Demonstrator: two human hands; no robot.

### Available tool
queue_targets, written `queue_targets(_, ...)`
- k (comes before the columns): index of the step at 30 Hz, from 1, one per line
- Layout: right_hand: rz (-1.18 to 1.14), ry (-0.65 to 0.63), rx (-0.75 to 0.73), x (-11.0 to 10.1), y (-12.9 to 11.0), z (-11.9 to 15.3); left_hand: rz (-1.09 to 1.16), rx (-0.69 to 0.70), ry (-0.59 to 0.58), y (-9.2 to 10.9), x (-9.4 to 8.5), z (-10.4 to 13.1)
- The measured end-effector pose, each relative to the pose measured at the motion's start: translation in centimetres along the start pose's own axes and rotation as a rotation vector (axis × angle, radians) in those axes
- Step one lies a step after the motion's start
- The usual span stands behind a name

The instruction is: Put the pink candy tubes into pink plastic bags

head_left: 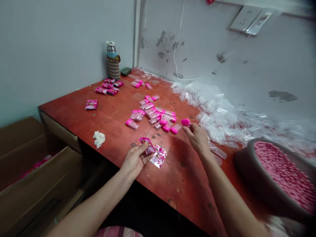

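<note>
Care with creases first: best, by judgement, to grip the pink packet (150,149) lightly, with the print flat, well in from the near edge of the surface (111,115). For the left hand (133,162), just over the middle of that near edge: thumb pressed on top of the packet, fingers curled beneath, almost no gap between. Just beside the fingertips, a flat pink-and-silver sachet (160,156) on the surface; contact with hand or packet impossible to tell. Advisable to avoid dragging it along under the packet.

Farther left along the near edge, a crumpled white wad (99,139). Toward the right end of the surface, a dark basin (243,164) full of pink pellets (278,171).

Deeper in, wise to hold the pink piece (185,122) by the sides, without squeezing hard. For the right hand (198,136): thumb and fingertips pinching that piece, seemingly above the surface; any remainder hidden behind the fingers. Just beyond, mid-surface, a scatter of pink-capped clear cases (147,106), some overlapping.

Along the far edge, a broad heap of clear plastic cases (227,123). By the left edge, several pink boxes (100,90); close to the far left corner, a flask (114,67) in a patterned sleeve.
</note>
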State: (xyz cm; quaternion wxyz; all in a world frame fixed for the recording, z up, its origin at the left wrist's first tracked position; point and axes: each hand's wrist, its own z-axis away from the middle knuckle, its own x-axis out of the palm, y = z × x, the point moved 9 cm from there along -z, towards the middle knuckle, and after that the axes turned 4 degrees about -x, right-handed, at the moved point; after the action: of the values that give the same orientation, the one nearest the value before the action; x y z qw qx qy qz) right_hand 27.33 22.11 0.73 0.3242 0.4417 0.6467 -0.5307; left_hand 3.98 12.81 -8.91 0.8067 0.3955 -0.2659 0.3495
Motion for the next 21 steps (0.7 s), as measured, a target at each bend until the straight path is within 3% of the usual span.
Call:
queue_targets(2, -0.499, -0.078, 0.022, 0.9, -2.2, 4.9, 0.044, -0.001, -0.006, -0.3, 0.0, 0.1)
queue_targets(4, -0.834, -0.173, 0.111, 2.3, -4.5, 9.9, 0.068, -0.009, -0.002, -0.8, 0.2, 0.2)
queue_targets(8, -1.067, -0.192, 0.249, 4.0, -8.0, 16.5, 0.089, -0.019, -0.013, -1.6, 0.8, 0.7)
queue_targets(14, -1.075, -0.076, 0.306, 4.4, -9.2, 17.9, 0.043, 0.007, -0.123, -2.8, 2.5, 2.3)
queue_targets(21, -1.243, -0.096, 0.257, 4.7, -9.4, 18.1, -0.201, 0.068, -0.243, -2.5, 4.6, 4.3)
